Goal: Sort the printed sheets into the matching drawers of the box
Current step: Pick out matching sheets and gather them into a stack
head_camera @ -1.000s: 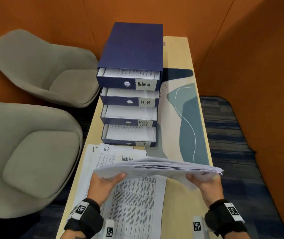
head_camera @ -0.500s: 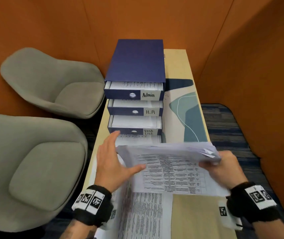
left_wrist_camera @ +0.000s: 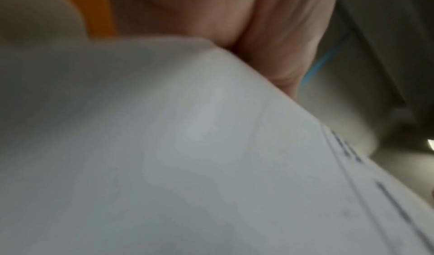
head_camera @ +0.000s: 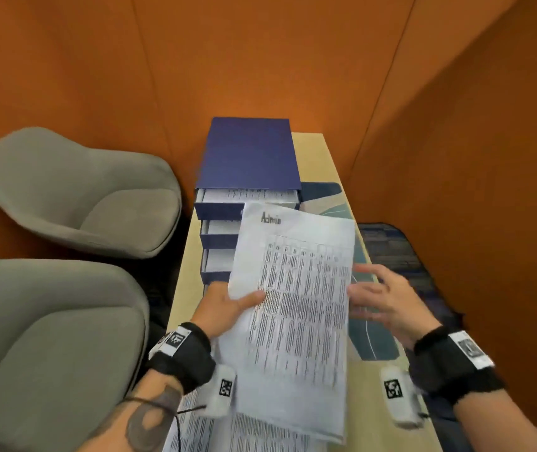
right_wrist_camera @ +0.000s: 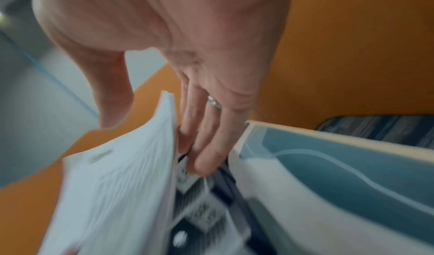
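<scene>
A thick stack of printed sheets (head_camera: 296, 308), with "Admin" written at the top of the front sheet, is raised and tilted toward me above the table. My left hand (head_camera: 228, 305) grips its left edge, thumb on the front. The stack (left_wrist_camera: 187, 147) fills the left wrist view. My right hand (head_camera: 378, 301) is blurred, and its straight fingers (right_wrist_camera: 202, 147) lie along the stack's right edge (right_wrist_camera: 117, 184). Behind stands the blue drawer box (head_camera: 247, 151) with its drawers pulled out; the top drawer (head_camera: 218, 208) holds paper. The stack hides the drawer labels.
More printed sheets (head_camera: 195, 429) lie on the narrow wooden table (head_camera: 322, 151) under the stack. A blue-patterned mat (head_camera: 371, 340) covers the table's right side. Two grey chairs (head_camera: 74, 197) stand to the left. Orange walls close in behind and on the right.
The stack has turned from lying flat and sideways to upright, its Admin heading facing me. My left hand has taken its left edge. My right hand's fingers have straightened along the right edge.
</scene>
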`<state>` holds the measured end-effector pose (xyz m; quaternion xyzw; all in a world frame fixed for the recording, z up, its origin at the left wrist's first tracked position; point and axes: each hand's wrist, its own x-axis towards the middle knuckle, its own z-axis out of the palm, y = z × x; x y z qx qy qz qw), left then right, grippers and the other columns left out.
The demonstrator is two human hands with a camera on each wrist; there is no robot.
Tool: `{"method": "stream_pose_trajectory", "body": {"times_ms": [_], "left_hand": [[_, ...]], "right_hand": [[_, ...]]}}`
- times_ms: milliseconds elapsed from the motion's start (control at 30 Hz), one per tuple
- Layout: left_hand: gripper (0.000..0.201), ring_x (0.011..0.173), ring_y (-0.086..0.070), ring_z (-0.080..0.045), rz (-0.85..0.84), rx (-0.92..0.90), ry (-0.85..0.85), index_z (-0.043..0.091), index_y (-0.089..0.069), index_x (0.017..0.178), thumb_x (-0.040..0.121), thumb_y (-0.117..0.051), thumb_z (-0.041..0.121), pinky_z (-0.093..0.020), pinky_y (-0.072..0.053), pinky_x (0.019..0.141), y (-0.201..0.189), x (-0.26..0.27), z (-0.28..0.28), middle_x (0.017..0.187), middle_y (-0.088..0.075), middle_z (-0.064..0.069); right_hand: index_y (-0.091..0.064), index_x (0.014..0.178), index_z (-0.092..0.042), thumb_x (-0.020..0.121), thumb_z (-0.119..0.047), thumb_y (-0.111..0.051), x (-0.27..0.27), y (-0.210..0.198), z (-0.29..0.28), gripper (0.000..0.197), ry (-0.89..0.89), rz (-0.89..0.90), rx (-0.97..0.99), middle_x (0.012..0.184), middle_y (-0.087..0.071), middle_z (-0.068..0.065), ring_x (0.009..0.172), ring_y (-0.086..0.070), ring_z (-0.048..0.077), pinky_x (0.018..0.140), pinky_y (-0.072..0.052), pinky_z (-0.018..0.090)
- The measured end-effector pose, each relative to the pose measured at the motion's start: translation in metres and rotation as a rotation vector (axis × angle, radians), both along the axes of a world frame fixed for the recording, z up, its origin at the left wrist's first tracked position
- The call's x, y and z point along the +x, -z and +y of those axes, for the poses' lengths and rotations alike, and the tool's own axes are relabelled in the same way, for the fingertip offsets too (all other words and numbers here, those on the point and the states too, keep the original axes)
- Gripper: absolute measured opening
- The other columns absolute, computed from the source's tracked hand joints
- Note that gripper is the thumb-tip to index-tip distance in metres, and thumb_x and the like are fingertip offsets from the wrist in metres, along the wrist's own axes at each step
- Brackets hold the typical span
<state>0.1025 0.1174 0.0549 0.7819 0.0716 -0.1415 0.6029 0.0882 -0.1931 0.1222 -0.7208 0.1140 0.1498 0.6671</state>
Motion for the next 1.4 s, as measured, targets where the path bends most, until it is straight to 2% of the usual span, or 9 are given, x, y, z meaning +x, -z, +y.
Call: {"method": "stream_pose_trajectory", "body": {"times_ms": [133, 267, 533, 767, 967, 1100, 1200, 1300, 1400], "left_hand": [[0.025, 0.100, -0.076, -0.016, 0.066, -0.166, -0.207, 0.019, -0.079, 0.104, 0.086, -0.084, 0.035, -0.047, -0.056, 0.102, 0.002, -0.005, -0.001, 0.102, -0.081, 0.006], [0.029, 0.111, -0.073, -0.031, 0.162, -0.453, -0.100, 0.009, -0.071, 0.124, 0.097, -0.070, 0.022, -0.051, -0.054, 0.103, -0.013, -0.018, 0.017, 0.118, -0.077, -0.010], [0.026, 0.110, -0.074, -0.031, -0.010, -0.362, -0.060, 0.006, -0.068, 0.124, 0.102, -0.064, 0.019, -0.055, -0.054, 0.103, -0.058, 0.005, 0.041, 0.119, -0.077, -0.010], [0.046, 0.121, -0.067, -0.035, 0.013, -0.762, -0.040, 0.009, -0.060, 0.140, 0.100, -0.062, 0.030, -0.047, -0.059, 0.097, -0.096, 0.041, 0.056, 0.133, -0.069, -0.015], [0.027, 0.092, -0.078, -0.018, -0.084, -0.258, -0.078, 0.008, -0.071, 0.125, 0.098, -0.070, 0.013, -0.026, -0.063, 0.072, -0.097, 0.101, 0.063, 0.115, -0.078, -0.006], [0.010, 0.088, -0.077, -0.032, 0.064, -0.134, -0.131, 0.002, -0.075, 0.101, 0.093, -0.072, 0.007, -0.045, -0.063, 0.084, -0.082, 0.115, 0.058, 0.108, -0.078, -0.018], [0.021, 0.095, -0.075, -0.040, 0.201, -0.189, -0.193, -0.008, -0.070, 0.110, 0.096, -0.067, 0.007, -0.058, -0.058, 0.094, -0.082, 0.115, 0.058, 0.105, -0.078, -0.020], [0.030, 0.085, -0.076, -0.036, 0.277, -0.293, -0.250, -0.010, -0.064, 0.125, 0.100, -0.060, 0.006, -0.038, -0.063, 0.070, -0.091, 0.111, 0.055, 0.102, -0.077, -0.020], [0.038, 0.121, -0.065, -0.040, 0.277, -0.262, -0.265, -0.008, -0.056, 0.136, 0.101, -0.058, 0.006, -0.023, -0.054, 0.047, -0.104, 0.109, 0.054, 0.132, -0.065, -0.027]], "right_hand": [[-0.059, 0.133, -0.024, 0.090, -0.003, -0.075, -0.016, 0.031, 0.053, 0.050, -0.127, 0.043, -0.078, 0.124, -0.074, -0.001, 0.116, -0.070, 0.023, 0.105, -0.052, 0.054], [-0.064, 0.128, -0.020, 0.093, 0.003, -0.069, -0.004, 0.013, 0.063, 0.043, -0.054, -0.009, -0.084, 0.119, -0.076, 0.001, 0.111, -0.073, 0.023, 0.101, -0.054, 0.055], [-0.062, 0.131, -0.012, 0.092, 0.007, -0.066, 0.052, -0.049, 0.082, 0.043, -0.075, -0.040, -0.062, 0.119, -0.076, 0.010, 0.108, -0.074, 0.030, 0.101, -0.054, 0.057], [-0.056, 0.133, -0.014, 0.092, 0.007, -0.063, 0.039, -0.086, 0.085, 0.047, -0.172, -0.128, 0.028, 0.123, -0.074, 0.013, 0.110, -0.073, 0.033, 0.088, -0.062, 0.050], [-0.051, 0.135, -0.012, 0.091, 0.004, -0.069, 0.041, -0.068, 0.080, 0.050, -0.158, 0.072, -0.061, 0.114, -0.077, 0.015, 0.104, -0.075, 0.034, 0.084, -0.063, 0.045], [-0.054, 0.134, -0.012, 0.088, 0.012, -0.068, 0.035, -0.061, 0.078, 0.053, -0.033, 0.120, -0.004, 0.108, -0.076, 0.023, 0.099, -0.074, 0.041, 0.080, -0.063, 0.045], [-0.057, 0.134, -0.009, 0.087, 0.015, -0.066, 0.037, -0.061, 0.078, 0.053, 0.017, 0.137, 0.096, 0.111, -0.075, 0.026, 0.099, -0.074, 0.043, 0.079, -0.064, 0.045], [-0.062, 0.128, -0.004, 0.088, 0.013, -0.063, 0.040, -0.070, 0.077, 0.044, 0.056, 0.141, 0.197, 0.112, -0.074, 0.027, 0.093, -0.076, 0.036, 0.079, -0.063, 0.042], [-0.070, 0.118, 0.001, 0.090, 0.011, -0.060, 0.046, -0.083, 0.077, 0.031, 0.078, 0.121, 0.236, 0.114, -0.074, 0.026, 0.096, -0.073, 0.034, 0.083, -0.060, 0.040]]}}
